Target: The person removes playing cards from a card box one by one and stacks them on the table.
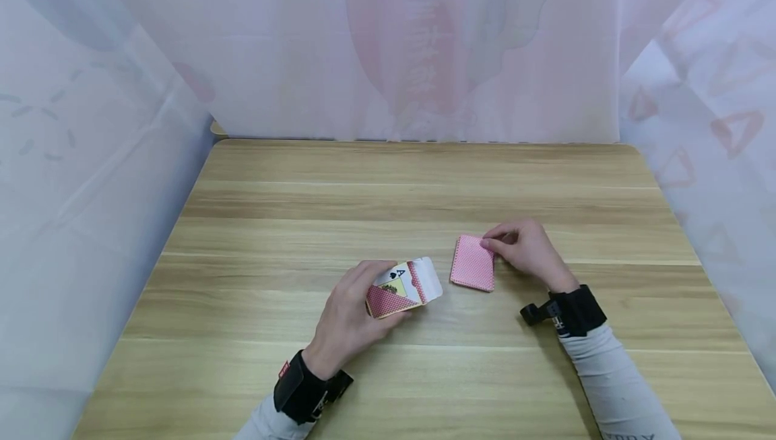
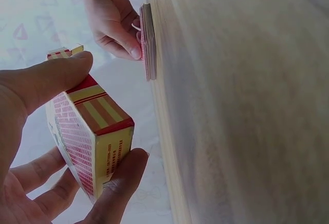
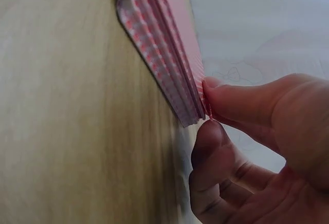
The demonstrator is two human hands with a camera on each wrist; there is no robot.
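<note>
My left hand (image 1: 354, 312) grips a red and yellow card box (image 1: 403, 289) just above the wooden table (image 1: 388, 197), its white flap open and an ace of spades printed on its face. In the left wrist view the thumb and a finger clamp the card box (image 2: 95, 131) by its sides. To the right a deck of red-backed cards (image 1: 473, 263) lies face down on the table. My right hand (image 1: 526, 251) pinches the top cards of the deck (image 3: 164, 54) at a corner between thumb and forefinger.
Pale translucent curtains (image 1: 91, 157) close in the table on the left, back and right. The tabletop carries only the deck and the box.
</note>
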